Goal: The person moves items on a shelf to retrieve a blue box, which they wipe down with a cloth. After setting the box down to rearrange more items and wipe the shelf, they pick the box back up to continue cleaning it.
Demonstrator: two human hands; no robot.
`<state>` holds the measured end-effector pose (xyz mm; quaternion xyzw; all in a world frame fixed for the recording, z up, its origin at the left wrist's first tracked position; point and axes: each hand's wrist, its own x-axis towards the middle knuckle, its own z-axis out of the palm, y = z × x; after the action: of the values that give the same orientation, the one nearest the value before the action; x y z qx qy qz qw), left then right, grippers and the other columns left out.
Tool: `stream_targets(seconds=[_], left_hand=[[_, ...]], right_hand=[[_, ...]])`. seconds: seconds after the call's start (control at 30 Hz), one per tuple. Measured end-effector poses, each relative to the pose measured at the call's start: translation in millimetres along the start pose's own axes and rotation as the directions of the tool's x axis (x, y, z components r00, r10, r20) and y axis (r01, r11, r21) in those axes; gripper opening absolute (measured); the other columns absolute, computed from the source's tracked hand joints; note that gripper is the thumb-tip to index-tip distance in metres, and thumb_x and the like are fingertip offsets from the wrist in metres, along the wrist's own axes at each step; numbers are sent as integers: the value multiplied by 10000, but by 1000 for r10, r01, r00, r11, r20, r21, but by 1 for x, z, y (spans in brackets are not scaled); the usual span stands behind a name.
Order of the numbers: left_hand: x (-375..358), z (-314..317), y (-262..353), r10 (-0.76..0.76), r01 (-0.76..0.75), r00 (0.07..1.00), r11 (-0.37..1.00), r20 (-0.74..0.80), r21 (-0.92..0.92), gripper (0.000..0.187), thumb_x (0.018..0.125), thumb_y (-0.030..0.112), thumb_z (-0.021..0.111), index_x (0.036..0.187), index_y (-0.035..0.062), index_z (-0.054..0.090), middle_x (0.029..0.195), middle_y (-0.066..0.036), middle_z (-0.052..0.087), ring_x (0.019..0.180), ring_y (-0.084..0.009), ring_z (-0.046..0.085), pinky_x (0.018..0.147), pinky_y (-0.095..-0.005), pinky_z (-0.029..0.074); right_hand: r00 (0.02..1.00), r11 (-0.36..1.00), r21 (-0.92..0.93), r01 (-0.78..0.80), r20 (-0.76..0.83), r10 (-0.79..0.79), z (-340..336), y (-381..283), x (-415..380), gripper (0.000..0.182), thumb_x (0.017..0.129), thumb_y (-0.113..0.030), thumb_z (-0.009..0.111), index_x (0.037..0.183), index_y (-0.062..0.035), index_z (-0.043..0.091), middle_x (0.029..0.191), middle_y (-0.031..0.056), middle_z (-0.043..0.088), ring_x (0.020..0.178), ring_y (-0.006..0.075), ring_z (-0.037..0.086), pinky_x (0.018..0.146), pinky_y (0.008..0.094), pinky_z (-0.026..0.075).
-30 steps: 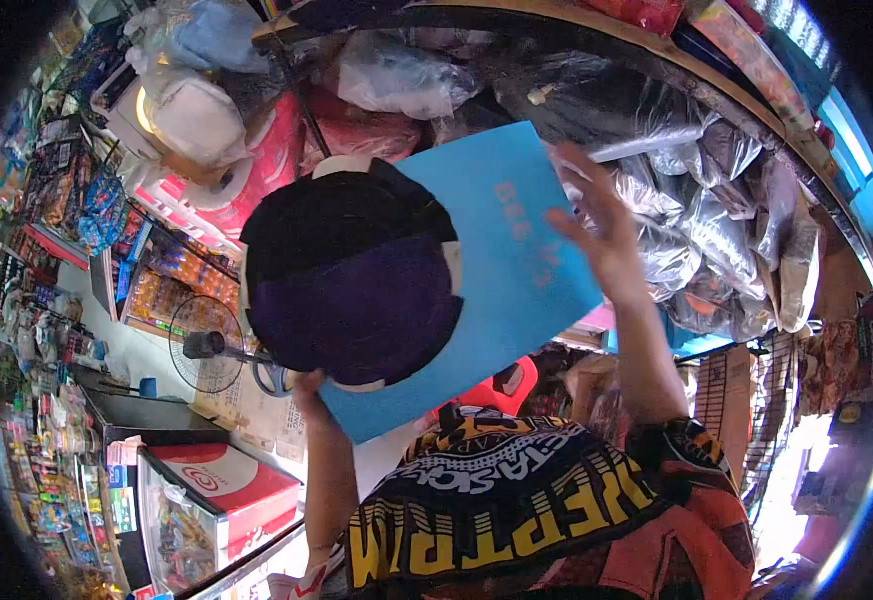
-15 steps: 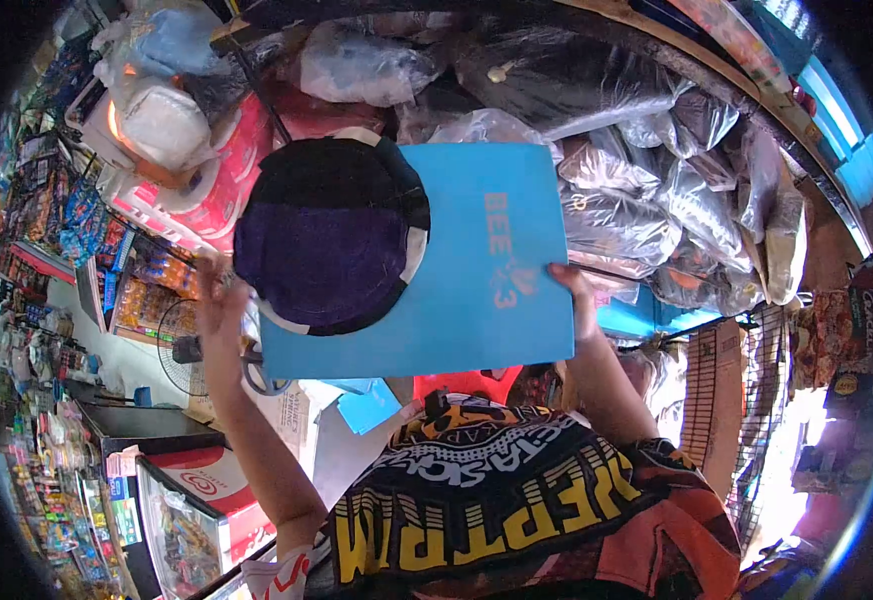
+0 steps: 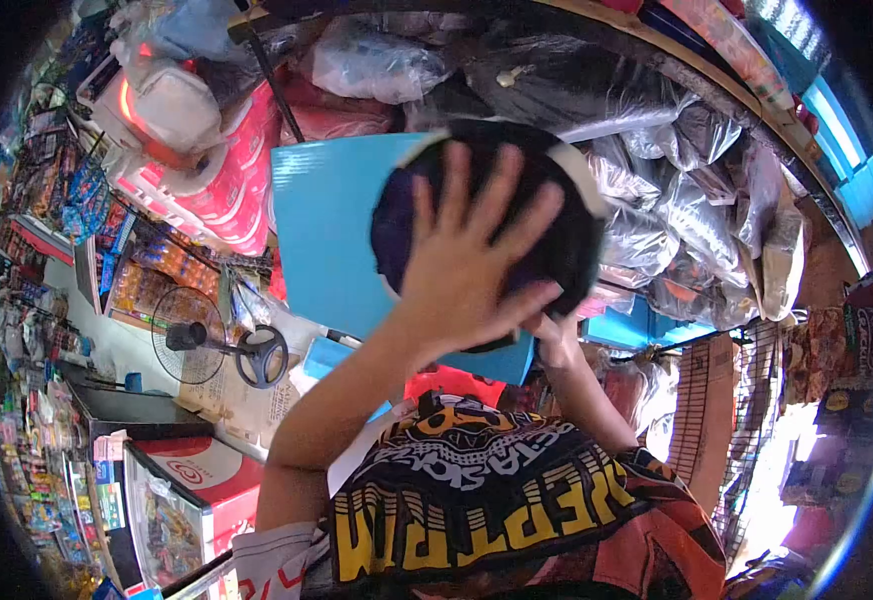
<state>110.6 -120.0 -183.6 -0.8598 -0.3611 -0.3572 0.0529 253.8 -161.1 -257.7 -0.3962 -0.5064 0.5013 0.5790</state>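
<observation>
My left hand (image 3: 467, 255) lies with fingers spread over a round patchwork cloth (image 3: 572, 220) of black, dark purple and cream. Underneath is a flat blue panel (image 3: 332, 230), tilted, its left part showing. At the panel's lower right edge, my right hand (image 3: 557, 342) is closed on it, its fingers partly hidden by the cloth and my left thumb. The panel's lettering is covered now.
Behind the panel, plastic-wrapped bundles (image 3: 667, 225) fill a shelf. Pink packs (image 3: 222, 190) stand at the left, above a fan (image 3: 189, 335). A red-topped freezer (image 3: 207, 475) is at the lower left, and cardboard (image 3: 702, 400) leans at the right.
The round cloth has shifted right across the panel. My left hand has come from the left side onto the cloth, and my right hand has moved lower and slightly left.
</observation>
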Motion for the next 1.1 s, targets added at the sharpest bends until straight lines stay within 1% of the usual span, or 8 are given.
stream_targets(seconds=[0.1, 0.27, 0.33, 0.57, 0.8, 0.93, 1.0, 1.1], left_hand=[[2, -4, -1, 65, -64, 998, 996, 9, -56, 653, 706, 530, 508, 1279, 270, 333, 1382, -124, 155, 1242, -445, 81, 911, -642, 84], [12, -1, -84, -230, 223, 886, 973, -403, -65, 556, 737, 459, 509, 1211, 179, 434, 1311, -140, 307, 1204, -404, 226, 932, -577, 159], [20, -10, -92, -271, 212, 870, 960, -412, -184, 430, 740, 408, 523, 1064, 127, 550, 1125, -123, 491, 1066, -332, 402, 904, -516, 228], [38, -31, 8, 40, -65, 932, 996, -359, -58, 321, 657, 370, 595, 856, 119, 618, 885, -42, 577, 853, -219, 520, 859, -392, 279], [50, -38, -28, 118, -193, 931, 962, -344, -193, 383, 593, 420, 642, 852, 140, 610, 792, -41, 574, 774, -239, 531, 768, -394, 356], [20, -24, -105, -199, 187, 862, 980, -466, -72, 342, 742, 295, 518, 1003, 80, 568, 992, -123, 552, 974, -330, 468, 859, -418, 319], [18, -15, -105, -194, 200, 850, 979, -490, -40, 401, 747, 309, 512, 1086, 96, 518, 1089, -128, 497, 1064, -353, 388, 903, -441, 272], [18, -5, -60, -162, 171, 904, 985, -394, -14, 640, 718, 421, 533, 1274, 165, 349, 1360, -144, 206, 1238, -434, 107, 962, -563, 117]], right_hand=[[990, 982, 134, 134, -61, -127, 8, -11, -4, 842, 551, -154, 717, 1248, -4, 269, 1127, 109, 455, 1005, 211, 466, 871, 345, 370], [994, 991, 78, 109, 10, -110, 4, -26, 1, 939, 521, -188, 746, 1248, 43, 196, 1123, 156, 424, 1042, 230, 423, 904, 343, 324], [965, 929, -260, 261, 41, -260, 7, -28, 3, 957, 496, -218, 741, 1239, 64, 208, 1012, 193, 507, 967, 260, 497, 846, 358, 379], [932, 748, -567, 346, 115, -344, 9, -17, -1, 816, 470, -235, 762, 1120, 34, 351, 827, 180, 565, 728, 270, 592, 659, 346, 467], [957, 932, -222, 285, 14, -289, 2, -26, 5, 905, 472, -177, 743, 1204, 62, 269, 1079, 163, 452, 986, 216, 456, 872, 325, 356], [946, 944, -66, 323, 23, -322, -5, -35, 5, 953, 502, -146, 718, 1252, 58, 167, 1138, 167, 402, 1071, 250, 409, 913, 360, 318], [934, 923, -144, 357, 58, -352, -4, -35, 7, 951, 506, -139, 715, 1257, 53, 164, 1142, 168, 401, 1073, 260, 413, 915, 366, 320], [978, 976, 83, 203, -55, -199, 3, -40, 14, 962, 490, -138, 722, 1261, 42, 177, 1149, 157, 401, 1067, 257, 421, 917, 368, 328]])
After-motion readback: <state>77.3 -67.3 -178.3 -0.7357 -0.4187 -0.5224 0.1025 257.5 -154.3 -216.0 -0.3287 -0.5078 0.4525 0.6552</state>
